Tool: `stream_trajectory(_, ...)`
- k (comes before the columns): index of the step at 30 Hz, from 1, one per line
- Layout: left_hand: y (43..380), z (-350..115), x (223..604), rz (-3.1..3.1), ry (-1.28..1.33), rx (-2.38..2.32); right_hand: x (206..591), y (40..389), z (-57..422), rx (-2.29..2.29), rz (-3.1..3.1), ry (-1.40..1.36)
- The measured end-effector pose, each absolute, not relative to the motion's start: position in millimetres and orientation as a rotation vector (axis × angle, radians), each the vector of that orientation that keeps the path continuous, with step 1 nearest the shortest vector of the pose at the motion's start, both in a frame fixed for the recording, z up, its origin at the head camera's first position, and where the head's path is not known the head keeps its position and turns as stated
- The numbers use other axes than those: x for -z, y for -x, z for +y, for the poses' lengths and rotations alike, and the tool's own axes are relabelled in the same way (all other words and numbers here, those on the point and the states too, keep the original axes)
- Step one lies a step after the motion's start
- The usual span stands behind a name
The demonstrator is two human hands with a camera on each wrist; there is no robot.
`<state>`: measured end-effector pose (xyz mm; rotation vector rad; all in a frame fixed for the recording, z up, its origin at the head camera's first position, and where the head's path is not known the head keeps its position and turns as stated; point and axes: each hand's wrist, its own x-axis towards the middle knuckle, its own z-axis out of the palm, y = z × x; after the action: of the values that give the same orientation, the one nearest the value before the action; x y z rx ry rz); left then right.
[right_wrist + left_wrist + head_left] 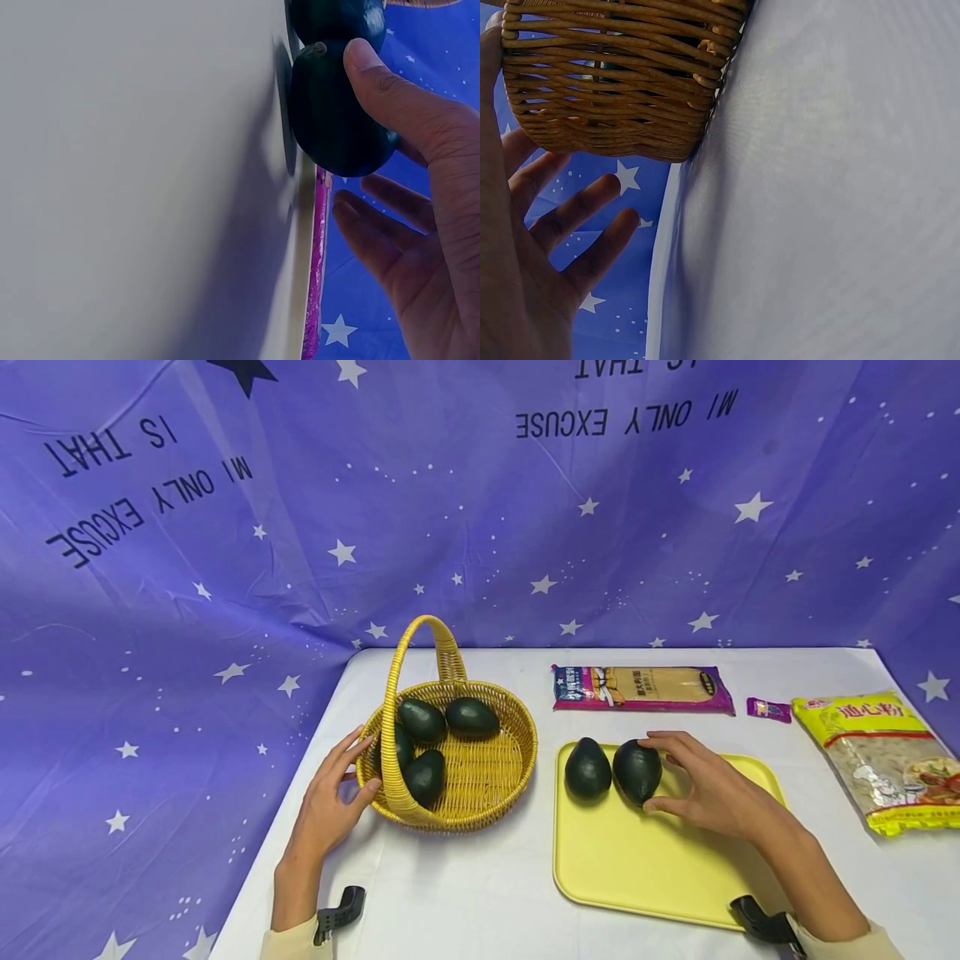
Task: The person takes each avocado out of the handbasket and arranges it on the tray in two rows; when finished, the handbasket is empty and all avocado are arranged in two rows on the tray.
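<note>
My right hand (701, 785) pinches a dark green avocado (637, 773) between thumb and fingers, over the back part of a yellow tray (630, 881). Another avocado (588, 770) lies on the tray just left of it. In the right wrist view the thumb presses the held avocado (334, 112) near its stem end, while some fingers stand free. My left hand (330, 806) touches the left side of a yellow wicker basket (528, 752) with fingers spread along its outer wall. Several avocados (422, 721) lie in the basket's left and back part, partly behind its handle.
A purple pasta packet (645, 689) lies behind the tray, with a small purple wrapped sweet (768, 709) beside it. A yellow-and-clear food bag (885, 764) rests at the right edge. Purple starred cloth (480, 527) hangs behind the white table (442, 893).
</note>
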<state>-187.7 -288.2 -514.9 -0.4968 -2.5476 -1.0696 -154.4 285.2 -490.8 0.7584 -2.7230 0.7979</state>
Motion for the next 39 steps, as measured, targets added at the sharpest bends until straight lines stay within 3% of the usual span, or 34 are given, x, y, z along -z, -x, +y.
stream_trajectory(39, 188, -289, 515, -2.543, 0.522, 1.057, 469, 159, 260, -0.628, -2.634, -0.816)
